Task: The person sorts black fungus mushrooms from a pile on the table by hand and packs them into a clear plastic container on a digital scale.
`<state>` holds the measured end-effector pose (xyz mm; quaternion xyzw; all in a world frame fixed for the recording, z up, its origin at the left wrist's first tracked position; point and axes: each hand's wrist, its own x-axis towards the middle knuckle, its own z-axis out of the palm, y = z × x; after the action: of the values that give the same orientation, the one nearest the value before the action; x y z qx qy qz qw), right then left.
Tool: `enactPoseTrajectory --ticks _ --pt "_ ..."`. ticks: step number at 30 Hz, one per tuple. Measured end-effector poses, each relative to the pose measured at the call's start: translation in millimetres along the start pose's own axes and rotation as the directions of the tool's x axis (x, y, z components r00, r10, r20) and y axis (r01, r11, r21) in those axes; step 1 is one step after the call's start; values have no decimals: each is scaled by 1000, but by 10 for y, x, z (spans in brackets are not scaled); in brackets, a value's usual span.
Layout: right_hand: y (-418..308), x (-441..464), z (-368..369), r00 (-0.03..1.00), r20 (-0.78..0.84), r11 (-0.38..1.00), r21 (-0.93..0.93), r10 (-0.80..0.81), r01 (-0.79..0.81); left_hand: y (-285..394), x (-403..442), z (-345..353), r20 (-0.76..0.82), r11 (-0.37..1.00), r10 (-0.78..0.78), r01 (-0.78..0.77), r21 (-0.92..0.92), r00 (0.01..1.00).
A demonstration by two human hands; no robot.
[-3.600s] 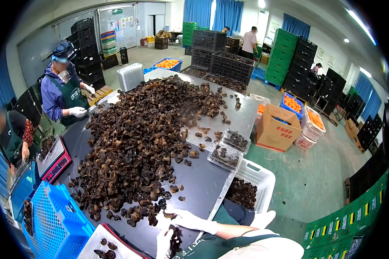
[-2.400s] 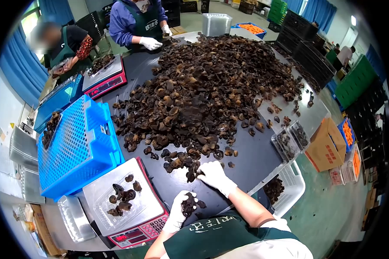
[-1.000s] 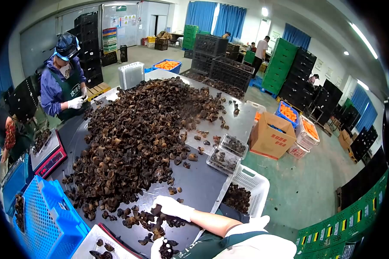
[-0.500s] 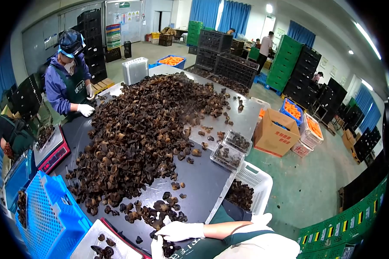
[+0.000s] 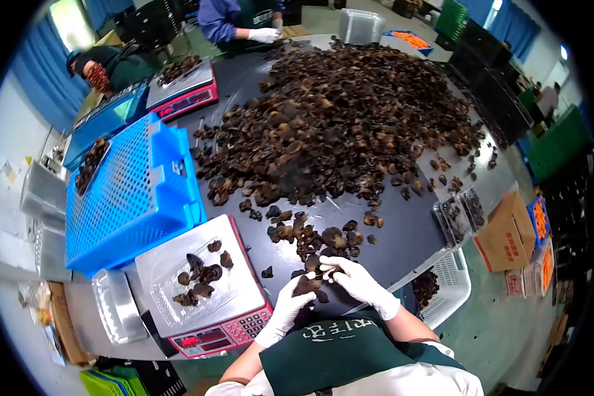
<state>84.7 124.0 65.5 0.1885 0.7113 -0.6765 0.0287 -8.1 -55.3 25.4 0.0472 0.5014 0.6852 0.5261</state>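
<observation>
Our left hand (image 5: 288, 309) grips dark fungus piece (image 5: 303, 286) at near tabletop (image 5: 406, 231) edge; right hand (image 5: 361, 282) curled beside it, whether gripping we cannot tell. Transparent tray (image 5: 167, 309) on scale (image 5: 245, 285) lies left, left hand nearer; piece's long axis unclear.

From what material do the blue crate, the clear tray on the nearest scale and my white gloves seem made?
Blue crate: probably rigid moulded plastic, smooth; its wall is a regular grid of holes.
Clear tray: likely thin glossy plastic; the scale plate shows through.
White gloves: matte, perhaps fabric or rubber; no weave visible.
</observation>
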Motion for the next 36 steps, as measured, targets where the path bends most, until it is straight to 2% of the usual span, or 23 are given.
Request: enactPoseTrajectory --ticks 1,2,3,5,7,9,11,13,14,15,16,17,18,19,21,23,25,26,27,31,33,35,36 --pt "-10 9 27 999 -43 1000 12 12 -11 -44 10 25 -14 994 56 -55 95 998" --pt "66 21 73 998 -54 998 57 -13 16 -41 -2 67 -6 996 78 -78 46 997" --pt "124 32 110 1000 -15 998 69 15 -14 -155 47 18 12 988 128 -129 83 992" --pt "170 2 283 995 38 958 270 91 -98 -235 93 39 62 956 266 -272 114 962" --pt "138 -65 410 998 30 999 -11 49 -48 -268 109 39 76 946 308 -313 83 949" --pt "219 -91 477 999 38 1000 -9 2 -1 -252 117 64 34 971 237 -236 -28 971" --pt "291 -105 479 992 31 968 -217 -125 128 -186 106 64 -25 985 155 -156 -72 988" --pt "197 -134 502 984 47 970 -165 -173 179 -1 -14 99 -53 979 205 -206 -4 977" --pt "50 -156 522 983 59 981 98 -172 166 113 -76 89 -51 977 211 -209 35 976" --pt "-64 -132 490 984 49 982 95 -171 166 259 -149 74 -39 975 214 -211 73 976" --pt "-167 -107 428 977 119 983 56 -179 174 470 -282 116 -73 934 319 -300 195 945" --pt "-228 -103 373 967 182 984 16 -180 180 601 -384 64 -116 907 350 -305 289 930" --pt "-207 -77 344 968 157 979 -24 -195 201 798 -529 62 -189 841 428 -314 440 884" --pt "-281 -75 330 976 97 967 -150 -195 208 952 -590 -35 -146 592 670 -406 696 728" --pt "-216 -26 295 970 65 933 -267 -234 242 1207 -650 -306 -42 176 899 -273 946 435" --pt "-68 44 234 972 -8 941 -254 -233 224 1316 -661 -680 42 25 913 -157 987 406" --pt "27 161 106 954 -28 879 -396 -300 265 1350 -646 -854 105 -164 820 55 985 563" --pt "8 225 47 933 -105 846 -466 -345 260 1342 -648 -902 63 -201 720 121 972 691" --pt "106 324 -40 902 -169 815 -516 -398 263 1254 -608 -1001 66 -260 679 155 953 731" --pt "398 724 -438 848 -325 671 -740 -418 47 1338 -734 -925 96 -248 681 105 963 726" --pt "453 830 -450 839 -337 614 -790 -427 -5 1385 -802 -822 84 -254 702 138 957 708" --pt "331 868 -291 898 -354 497 -847 -263 -188 1398 -845 -643 88 -179 751 74 981 655" --pt "377 922 -252 943 -275 468 -869 -188 -161 1365 -849 -591 110 -172 765 38 984 634"
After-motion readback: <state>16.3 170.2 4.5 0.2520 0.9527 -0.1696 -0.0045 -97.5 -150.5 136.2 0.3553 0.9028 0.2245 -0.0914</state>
